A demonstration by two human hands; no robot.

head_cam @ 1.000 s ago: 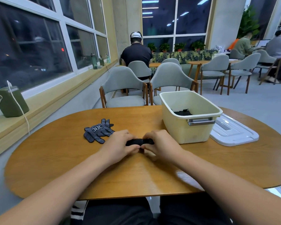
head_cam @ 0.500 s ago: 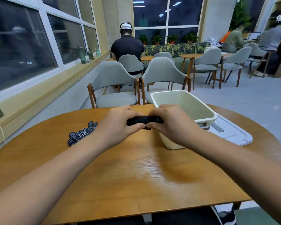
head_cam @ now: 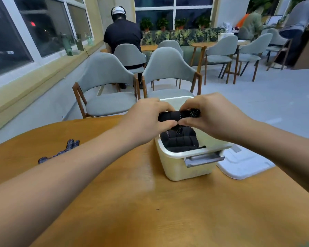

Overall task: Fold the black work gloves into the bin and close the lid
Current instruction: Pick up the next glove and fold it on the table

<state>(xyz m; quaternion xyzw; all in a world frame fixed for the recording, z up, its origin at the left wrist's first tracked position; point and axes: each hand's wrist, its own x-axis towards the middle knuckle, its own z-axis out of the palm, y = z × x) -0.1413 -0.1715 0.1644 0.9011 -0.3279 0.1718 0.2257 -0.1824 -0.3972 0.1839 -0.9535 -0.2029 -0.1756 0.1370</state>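
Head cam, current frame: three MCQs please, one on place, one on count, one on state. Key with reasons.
1. Where is the white lid relative to the bin?
A) on it
B) flat on the table, to its right
C) leaning inside it

2. How many hands grip the folded glove?
A) none
B) one
C) two

3. What state is the bin in?
A) closed
B) open, black gloves inside
C) tipped over

Key:
1 B: the lid lies flat beside the bin's right wall.
2 C: the left hand and right hand both pinch it above the bin.
3 B: the top is uncovered and the black gloves show inside.
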